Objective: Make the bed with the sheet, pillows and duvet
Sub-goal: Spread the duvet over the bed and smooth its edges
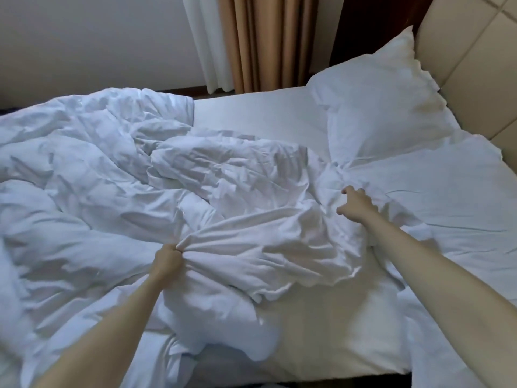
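A crumpled white duvet lies heaped over the left and middle of the bed. My left hand grips a bunched fold of it near the bed's front. My right hand reaches further in, fingers curled into the duvet's cloth beside the pillows. One white pillow leans against the headboard at the far right. A second white pillow lies flat in front of it, under my right forearm. The white sheet shows smooth on the mattress beyond the duvet.
A padded beige headboard runs along the right. Beige and white curtains hang behind the bed against a pale wall. The mattress's near edge is at the bottom, with dark floor below.
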The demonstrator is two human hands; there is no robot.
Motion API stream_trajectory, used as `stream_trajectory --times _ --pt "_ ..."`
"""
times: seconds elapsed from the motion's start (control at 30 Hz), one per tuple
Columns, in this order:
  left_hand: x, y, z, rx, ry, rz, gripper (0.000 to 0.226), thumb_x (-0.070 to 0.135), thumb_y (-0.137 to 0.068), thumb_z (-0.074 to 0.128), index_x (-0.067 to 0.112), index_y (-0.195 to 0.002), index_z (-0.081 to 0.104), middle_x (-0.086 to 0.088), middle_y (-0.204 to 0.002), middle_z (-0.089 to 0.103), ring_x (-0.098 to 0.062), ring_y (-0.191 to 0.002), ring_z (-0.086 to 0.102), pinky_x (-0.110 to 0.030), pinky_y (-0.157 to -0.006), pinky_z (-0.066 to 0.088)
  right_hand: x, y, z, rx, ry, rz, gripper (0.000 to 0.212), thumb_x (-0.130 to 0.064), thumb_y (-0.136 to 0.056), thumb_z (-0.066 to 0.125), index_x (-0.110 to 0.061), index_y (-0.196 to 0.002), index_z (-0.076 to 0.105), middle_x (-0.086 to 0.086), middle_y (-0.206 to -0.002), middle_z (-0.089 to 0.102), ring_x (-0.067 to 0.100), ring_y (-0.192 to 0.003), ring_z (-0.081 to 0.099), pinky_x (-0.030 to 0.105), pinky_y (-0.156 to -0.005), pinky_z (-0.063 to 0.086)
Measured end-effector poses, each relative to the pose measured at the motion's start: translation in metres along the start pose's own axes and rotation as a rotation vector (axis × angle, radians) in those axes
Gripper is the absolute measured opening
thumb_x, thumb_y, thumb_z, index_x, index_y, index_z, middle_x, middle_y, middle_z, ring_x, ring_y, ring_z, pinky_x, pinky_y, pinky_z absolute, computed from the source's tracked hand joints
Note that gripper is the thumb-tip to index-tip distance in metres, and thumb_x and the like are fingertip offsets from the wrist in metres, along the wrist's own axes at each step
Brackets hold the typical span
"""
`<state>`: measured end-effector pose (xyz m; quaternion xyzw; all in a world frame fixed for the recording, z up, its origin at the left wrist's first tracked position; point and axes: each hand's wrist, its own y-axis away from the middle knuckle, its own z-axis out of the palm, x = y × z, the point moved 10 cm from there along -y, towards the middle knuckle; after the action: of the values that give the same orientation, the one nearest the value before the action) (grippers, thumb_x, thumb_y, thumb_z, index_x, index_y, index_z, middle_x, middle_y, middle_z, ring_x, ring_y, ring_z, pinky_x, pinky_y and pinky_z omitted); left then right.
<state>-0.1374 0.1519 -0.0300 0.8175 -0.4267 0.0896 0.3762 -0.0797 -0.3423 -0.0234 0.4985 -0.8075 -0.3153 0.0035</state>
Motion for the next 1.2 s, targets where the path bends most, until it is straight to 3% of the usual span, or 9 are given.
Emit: stream_trajectory --times 0.13,0.3,0.43,0.5,0.63,0.77,0.9,1.07,1.2 --pt "-0.003 -0.003 0.009 0.003 -0.115 0.032 0.03 -0.006 -0.079 0.041 -0.001 -0.094 0.066 -0.023 -0.101 0.063 -0.036 -0.093 0.053 -0.037 -0.074 0.037 -0.002 -0.03 0.001 0.007 0.135 0.047 0.07 -0.023 -0.085 0.063 -0.017 -0.143 0.024 0.016 -0.143 0.024 0.039 -0.129 0.029 0.051 -0.101 0.03" --pt "0.022 -0.009 0.011 0.031 0.001 0.029 0.049 0.006 -0.068 0.035 0.009 -0.1 0.072 -0.018 -0.097 0.068 -0.036 -0.094 0.057 -0.039 -0.078 0.044 0.007 -0.057 0.01 -0.03 0.345 0.091 0.085 -0.033 -0.086 0.064 -0.022 -0.148 0.007 0.017 -0.152 0.006 0.044 -0.137 0.012 0.064 -0.104 0.023" --pt "0.034 -0.024 0.019 0.045 0.085 0.034 0.035 0.007 -0.057 0.032 0.013 -0.077 0.06 -0.007 -0.075 0.056 -0.025 -0.075 0.052 -0.047 -0.068 0.047 0.023 -0.08 0.017 -0.062 0.432 0.12 0.097 -0.042 -0.084 0.068 -0.023 -0.15 -0.001 0.02 -0.156 -0.005 0.047 -0.141 0.005 0.07 -0.103 0.017" --pt "0.048 -0.03 0.03 0.049 0.059 0.087 0.035 0.01 -0.049 0.031 0.008 -0.075 0.056 -0.003 -0.067 0.054 -0.025 -0.069 0.049 -0.042 -0.06 0.04 0.031 -0.09 0.019 -0.049 0.455 0.137 0.101 -0.044 -0.081 0.071 -0.023 -0.15 0.0 0.022 -0.155 0.0 0.048 -0.139 0.01 0.07 -0.105 0.014" --pt "0.104 -0.024 0.057 0.037 -0.07 0.296 0.039 0.02 -0.061 0.035 0.019 -0.09 0.062 0.003 -0.087 0.063 -0.02 -0.085 0.054 -0.038 -0.075 0.044 0.052 -0.104 0.032 -0.051 0.436 0.18 0.095 -0.036 -0.079 0.073 -0.02 -0.147 0.009 0.024 -0.145 0.031 0.043 -0.131 0.034 0.061 -0.11 0.013" --pt "0.142 -0.015 0.107 -0.026 -0.373 0.477 0.024 0.015 -0.081 0.041 0.013 -0.096 0.06 -0.005 -0.1 0.064 -0.028 -0.094 0.059 -0.037 -0.076 0.042 0.056 -0.104 0.05 0.012 0.545 0.06 0.061 -0.008 -0.089 0.047 -0.015 -0.143 0.02 0.02 -0.136 0.045 0.036 -0.124 0.045 0.051 -0.11 0.018" --pt "0.152 0.007 0.15 -0.089 -0.681 0.561 0.013 0.003 -0.083 0.042 0.015 -0.081 0.044 -0.016 -0.092 0.063 -0.037 -0.087 0.058 -0.033 -0.062 0.026 0.052 -0.081 0.059 -0.014 0.523 -0.056 0.051 -0.005 -0.095 0.031 -0.018 -0.144 0.028 0.017 -0.131 0.051 0.037 -0.116 0.052 0.043 -0.098 0.036" --pt "0.129 0.003 0.127 -0.107 -0.351 0.389 0.031 0.008 -0.078 0.038 0.007 -0.091 0.067 -0.016 -0.093 0.067 -0.036 -0.095 0.06 -0.038 -0.076 0.047 0.044 -0.031 0.054 -0.016 0.434 -0.128 0.055 -0.004 -0.094 0.028 -0.019 -0.147 0.027 0.018 -0.125 0.053 0.038 -0.108 0.056 0.04 -0.085 0.042" --pt "0.119 -0.001 0.09 -0.096 -0.067 0.255 0.028 0.002 -0.075 0.037 0.011 -0.064 0.061 -0.005 -0.063 0.058 -0.026 -0.067 0.056 -0.029 -0.053 0.038 0.029 0.004 0.034 0.031 0.314 -0.121 0.049 -0.004 -0.09 0.034 -0.015 -0.137 0.039 0.021 -0.124 0.054 0.039 -0.109 0.055 0.04 -0.085 0.044"
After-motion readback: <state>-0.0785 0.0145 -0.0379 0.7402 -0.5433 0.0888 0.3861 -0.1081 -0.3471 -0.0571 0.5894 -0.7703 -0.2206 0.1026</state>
